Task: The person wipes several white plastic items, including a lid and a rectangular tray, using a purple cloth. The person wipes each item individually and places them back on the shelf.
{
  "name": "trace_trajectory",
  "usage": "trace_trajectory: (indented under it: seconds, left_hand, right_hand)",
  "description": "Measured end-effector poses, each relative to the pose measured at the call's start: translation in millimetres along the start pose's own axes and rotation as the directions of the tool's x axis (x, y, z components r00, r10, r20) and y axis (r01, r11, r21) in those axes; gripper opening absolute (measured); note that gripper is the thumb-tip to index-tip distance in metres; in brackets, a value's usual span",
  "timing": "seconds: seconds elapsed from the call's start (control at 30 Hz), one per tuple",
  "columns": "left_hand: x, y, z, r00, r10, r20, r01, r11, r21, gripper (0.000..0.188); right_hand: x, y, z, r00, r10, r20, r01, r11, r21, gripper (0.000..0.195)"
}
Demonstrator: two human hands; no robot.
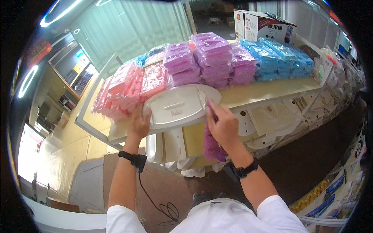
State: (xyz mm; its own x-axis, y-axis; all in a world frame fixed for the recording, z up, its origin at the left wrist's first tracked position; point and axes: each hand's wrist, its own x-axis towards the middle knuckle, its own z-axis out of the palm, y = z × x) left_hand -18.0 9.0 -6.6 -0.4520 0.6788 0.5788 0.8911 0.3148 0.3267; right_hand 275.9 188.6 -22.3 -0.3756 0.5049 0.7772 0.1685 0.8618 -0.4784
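A white oval plastic panel [174, 106], with a small raised ridge and a small printed mark, lies at the front edge of the shelf. My left hand [140, 121] grips its left end, thumb on the near side. A purple cloth [214, 145] hangs from my right hand [223, 123], which pinches it at the panel's right end. Bagged pink items [119, 87] lie just beyond my left hand. Stacks of bagged purple items [211, 52] rise behind the panel.
Bagged blue items [276, 58] and a printed cardboard box [262, 26] stand at the shelf's right. White panels [271, 113] fill the lower shelf. A metal frame [96, 131] bounds the left end. A black cable [151, 198] hangs from my left wristband. Another rack stands at lower right.
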Motion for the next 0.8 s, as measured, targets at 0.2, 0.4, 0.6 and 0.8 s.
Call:
trace_trajectory:
  seconds: [0.2, 0.4, 0.6, 0.8]
  left_hand:
    - [7, 17, -10, 0.999, -0.016, 0.034, 0.018, 0.997, -0.075, 0.053]
    - [5, 12, -8, 0.997, 0.029, 0.068, -0.023, 0.995, -0.097, 0.06]
    - [1, 15, -5, 0.998, -0.032, 0.055, 0.034, 0.999, -0.036, 0.063]
    - [3, 9, -7, 0.996, -0.039, 0.083, 0.047, 0.994, -0.094, 0.061]
  right_hand:
    - [-24, -12, -5, 0.989, 0.103, 0.103, -0.118, 0.982, 0.145, 0.033]
    - [58, 31, -24, 0.888, 0.433, 0.155, -0.397, 0.891, -0.219, 0.026]
    - [8, -10, -15, 0.924, 0.311, 0.222, -0.261, 0.938, -0.229, 0.029]
    - [60, 22, -35, 0.857, 0.41, 0.312, -0.311, 0.895, -0.32, 0.032]
